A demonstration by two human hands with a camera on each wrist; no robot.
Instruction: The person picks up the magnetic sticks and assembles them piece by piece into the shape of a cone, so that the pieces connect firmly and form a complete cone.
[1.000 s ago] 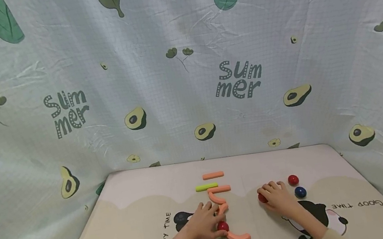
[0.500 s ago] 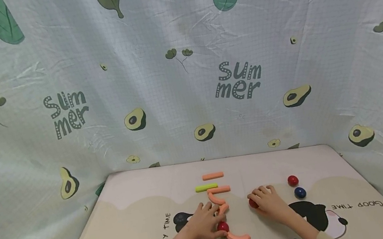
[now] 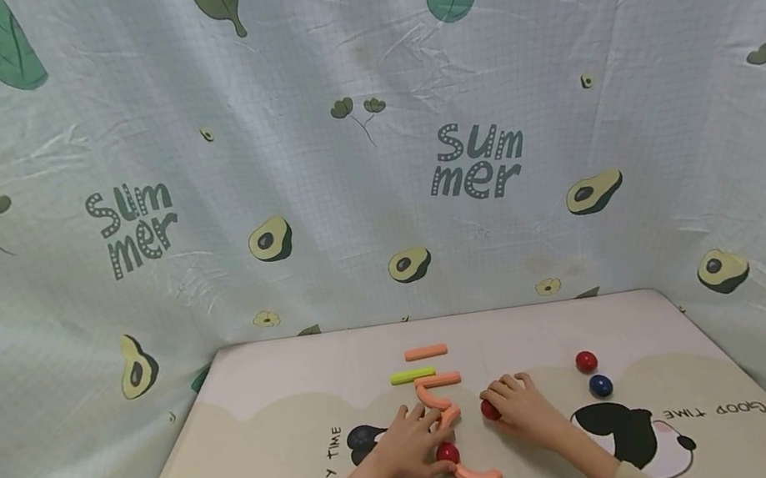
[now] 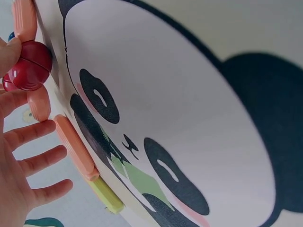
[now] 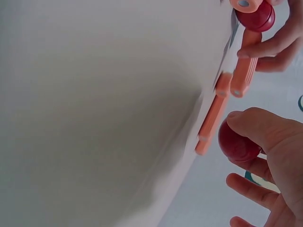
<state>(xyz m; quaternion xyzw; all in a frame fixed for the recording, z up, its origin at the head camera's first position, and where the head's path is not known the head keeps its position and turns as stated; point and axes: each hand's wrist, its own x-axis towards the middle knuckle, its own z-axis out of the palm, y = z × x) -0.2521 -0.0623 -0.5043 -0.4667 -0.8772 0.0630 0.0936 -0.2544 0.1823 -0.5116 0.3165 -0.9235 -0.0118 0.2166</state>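
Observation:
My left hand (image 3: 406, 446) rests low over the mat, holding a glossy red ball (image 3: 447, 454) between thumb and forefinger. A curved orange rod (image 3: 479, 477) meets this ball on the near side. On its far side sits another orange rod (image 3: 450, 414), partly hidden by my fingers. In the left wrist view, the ball (image 4: 32, 66) shows between the two orange pieces, the other three fingers spread apart. My right hand (image 3: 521, 410) pinches a second red ball (image 5: 239, 141) between thumb and fingers, a short way right of the left hand.
Beyond the left hand lie a curved orange rod (image 3: 431, 397), a straight orange rod (image 3: 440, 380), a yellow-green rod (image 3: 412, 375) and a farther orange rod (image 3: 426, 353). At right sit a loose red ball (image 3: 586, 361) and a blue ball (image 3: 601, 385). A printed curtain (image 3: 323, 198) hangs behind.
My right hand has slid left with its red ball, closer to the left hand and the orange rods. The left hand stays nearly still.

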